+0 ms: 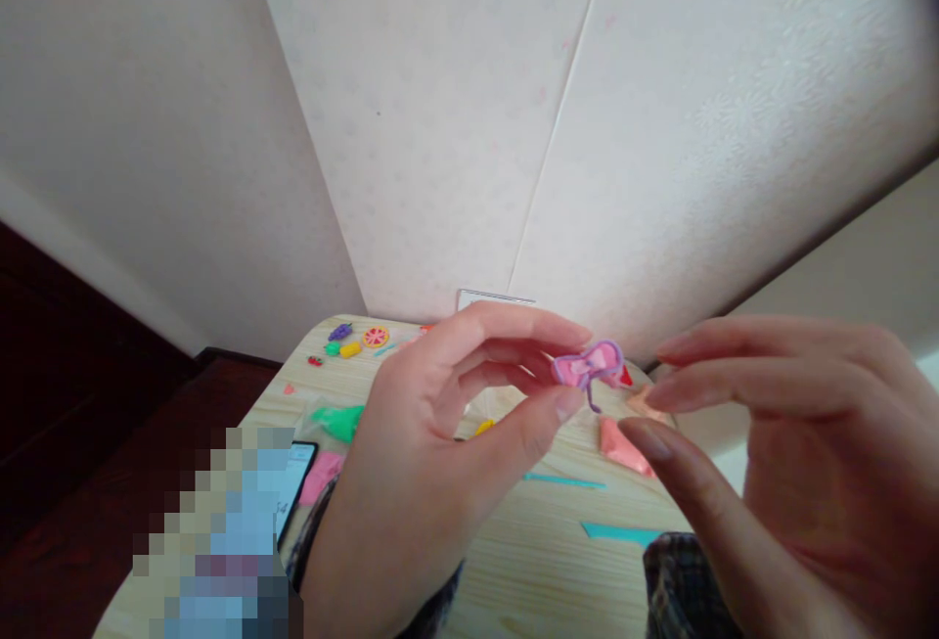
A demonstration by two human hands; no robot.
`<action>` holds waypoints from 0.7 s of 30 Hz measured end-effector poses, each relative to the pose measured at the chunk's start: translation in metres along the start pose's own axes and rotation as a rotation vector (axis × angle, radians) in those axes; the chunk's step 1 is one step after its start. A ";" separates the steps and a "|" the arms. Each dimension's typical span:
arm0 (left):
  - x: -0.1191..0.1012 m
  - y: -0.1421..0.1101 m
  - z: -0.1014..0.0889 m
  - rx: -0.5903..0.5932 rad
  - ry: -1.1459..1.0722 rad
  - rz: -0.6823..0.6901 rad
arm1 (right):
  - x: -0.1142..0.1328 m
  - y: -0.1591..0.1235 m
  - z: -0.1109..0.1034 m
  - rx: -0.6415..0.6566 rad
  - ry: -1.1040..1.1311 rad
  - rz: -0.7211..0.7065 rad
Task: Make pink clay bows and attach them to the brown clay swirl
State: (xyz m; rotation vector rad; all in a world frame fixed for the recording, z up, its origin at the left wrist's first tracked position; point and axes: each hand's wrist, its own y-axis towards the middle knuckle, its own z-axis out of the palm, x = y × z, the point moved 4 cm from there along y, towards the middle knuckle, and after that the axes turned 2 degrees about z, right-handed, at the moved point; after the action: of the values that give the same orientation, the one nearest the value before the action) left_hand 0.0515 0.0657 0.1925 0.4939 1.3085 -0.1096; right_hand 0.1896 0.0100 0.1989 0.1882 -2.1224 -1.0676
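Note:
Between the thumb and fingers of my left hand (455,424) is a small pink clay bow (589,365) edged in purple. A thin purple strand dangles from its lower side. My right hand (792,433) is just to the right of the bow, thumb and fingers apart, with nothing visible between them. Below the hands, a salmon-pink packet of clay (623,445) lies on the wooden table (528,570). Partly behind my left hand sits a green clay packet (337,422), with a pink packet (321,476) nearer to me.
Small clay fruits stand at the back left: purple grapes (339,332), a citrus slice (376,337) and a yellow pineapple (350,349). Two teal tools (564,480) lie on the table. A phone (295,492) is at the left edge. Walls rise close behind.

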 end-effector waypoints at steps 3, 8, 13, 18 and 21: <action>0.000 -0.001 0.002 0.022 -0.099 -0.007 | 0.008 0.001 0.004 0.045 -0.059 -0.058; -0.002 -0.001 0.002 -0.005 -0.100 -0.023 | 0.012 -0.003 0.006 0.007 -0.145 -0.015; -0.004 -0.001 0.001 -0.024 -0.068 -0.029 | 0.010 -0.004 0.007 0.022 -0.123 -0.005; -0.005 -0.002 0.002 -0.027 -0.047 -0.037 | 0.010 -0.001 0.005 0.005 -0.133 -0.021; -0.005 -0.002 0.002 -0.018 -0.048 -0.052 | 0.010 -0.001 0.004 -0.027 -0.113 -0.010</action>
State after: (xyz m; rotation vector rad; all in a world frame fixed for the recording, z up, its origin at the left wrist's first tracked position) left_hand 0.0513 0.0621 0.1971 0.4400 1.2747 -0.1518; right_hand 0.1790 0.0073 0.2020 0.1286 -2.2082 -1.1363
